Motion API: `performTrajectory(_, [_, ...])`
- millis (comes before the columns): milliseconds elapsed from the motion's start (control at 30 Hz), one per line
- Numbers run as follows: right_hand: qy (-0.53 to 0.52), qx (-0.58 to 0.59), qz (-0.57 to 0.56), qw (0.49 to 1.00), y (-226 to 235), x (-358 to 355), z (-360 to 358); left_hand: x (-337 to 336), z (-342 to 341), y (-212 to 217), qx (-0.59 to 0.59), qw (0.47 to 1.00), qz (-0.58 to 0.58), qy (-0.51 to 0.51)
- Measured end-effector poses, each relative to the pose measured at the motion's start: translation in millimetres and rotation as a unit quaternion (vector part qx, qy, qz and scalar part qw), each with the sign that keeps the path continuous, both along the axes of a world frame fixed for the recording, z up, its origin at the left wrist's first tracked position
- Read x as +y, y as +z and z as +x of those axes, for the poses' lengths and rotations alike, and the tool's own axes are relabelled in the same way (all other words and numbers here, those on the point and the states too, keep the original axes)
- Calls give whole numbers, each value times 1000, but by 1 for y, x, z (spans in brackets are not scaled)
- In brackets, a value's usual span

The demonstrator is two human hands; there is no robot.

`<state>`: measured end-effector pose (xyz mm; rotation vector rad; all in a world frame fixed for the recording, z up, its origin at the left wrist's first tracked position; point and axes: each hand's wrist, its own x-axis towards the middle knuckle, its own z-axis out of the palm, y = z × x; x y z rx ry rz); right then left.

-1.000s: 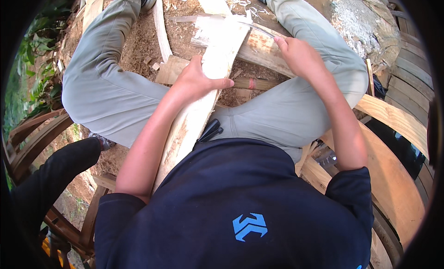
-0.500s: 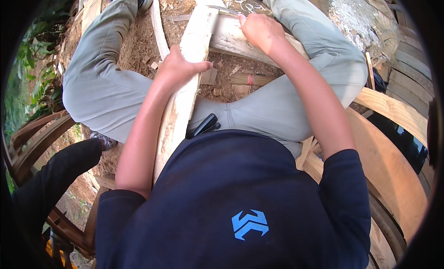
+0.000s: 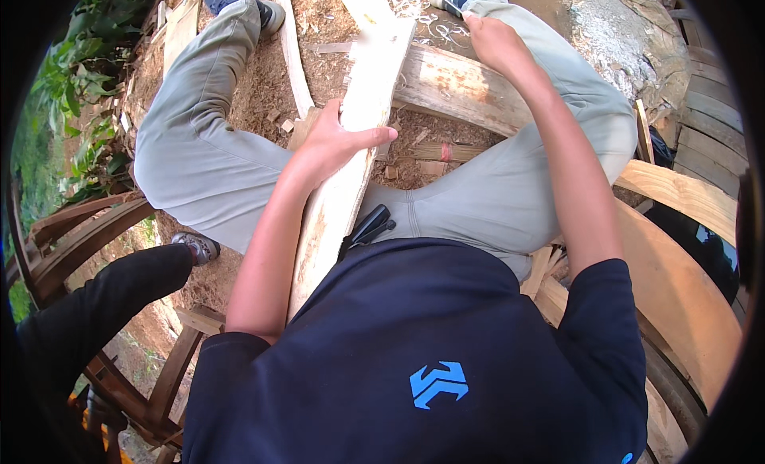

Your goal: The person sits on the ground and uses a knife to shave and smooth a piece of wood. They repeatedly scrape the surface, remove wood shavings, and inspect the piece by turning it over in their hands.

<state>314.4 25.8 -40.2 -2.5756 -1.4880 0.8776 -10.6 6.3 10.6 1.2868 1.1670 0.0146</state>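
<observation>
A long pale wooden plank (image 3: 379, 73) slants up from beside my waist, between my legs. My left hand (image 3: 331, 145) is wrapped round it at mid-length, with the thumb across its right edge. To the right of the plank's far end, my right hand (image 3: 498, 45) is closed on a knife, whose thin metal blade (image 3: 449, 3) points up and left, apart from the wood. The knife's handle is hidden in my fist. A thick wooden beam (image 3: 458, 85) lies crosswise beyond the plank, below my right hand.
Wood shavings (image 3: 438, 29) and chips litter the ground. A narrow strip of wood (image 3: 293, 53) lies left of the plank. Near my right thigh is a stick bundle with a red tie (image 3: 445, 151). Curved boards (image 3: 677, 273) stand at right; another person's dark-clad leg (image 3: 119, 300) is at left.
My right hand with the knife has moved away from the plank, right and slightly up. The blade was over the plank's far end before. My left hand still grips the plank.
</observation>
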Motion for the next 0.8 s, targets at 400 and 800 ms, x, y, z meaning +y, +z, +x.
performTrajectory(400, [85, 72, -94, 989, 120, -121, -84, -6, 9, -11, 55, 996, 62, -38])
performTrajectory(800, [96, -45, -33, 994, 74, -134, -127, -3, 7, -24, 133, 980, 136, -50])
